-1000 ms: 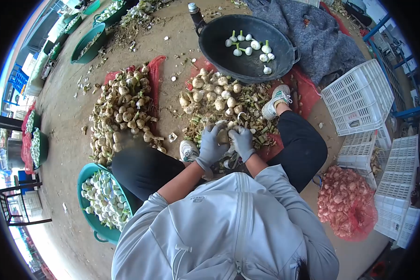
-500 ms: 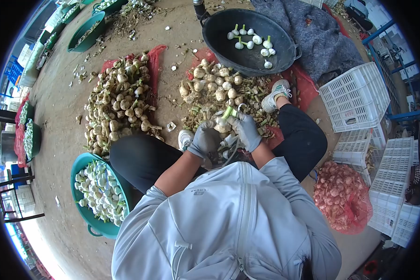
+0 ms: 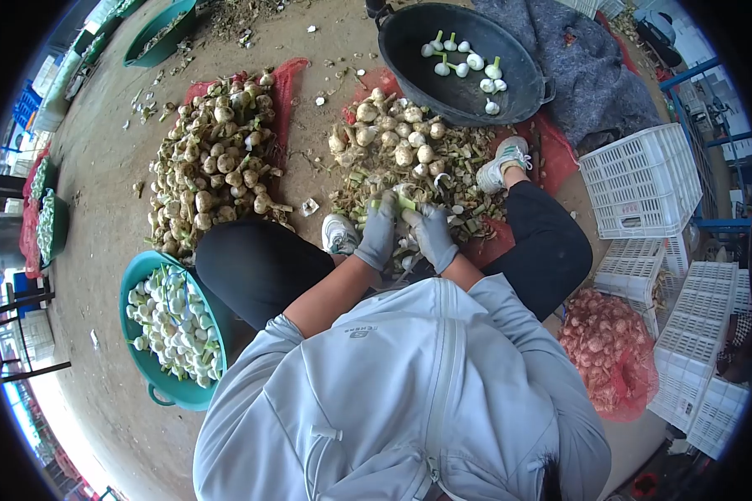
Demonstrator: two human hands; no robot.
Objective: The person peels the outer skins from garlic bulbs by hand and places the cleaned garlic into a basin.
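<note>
My left hand (image 3: 379, 230), in a grey glove, is closed on a garlic plant near its green stem (image 3: 405, 203). Close beside it my right hand (image 3: 431, 235), gloved too, has its fingers closed at the same stem. The bulb is mostly hidden by the gloves, and any tool in the right hand cannot be made out. Both hands are over a heap of peelings (image 3: 468, 188) between my shoes. Just beyond lie untrimmed garlic bulbs (image 3: 403, 152). Farther forward, a black tub (image 3: 510, 67) holds several clean white bulbs with short stems.
Another heap of untrimmed garlic (image 3: 217, 167) lies left of my legs. A green basin (image 3: 134, 334) of white bulbs stands at my left. At the right are white crates (image 3: 639, 179), a red net bag of garlic (image 3: 606, 351) and a dark cloth (image 3: 593, 92).
Both hands have turned and are slightly farther forward, with the bulb now mostly hidden between them. The whole view has shifted a little.
</note>
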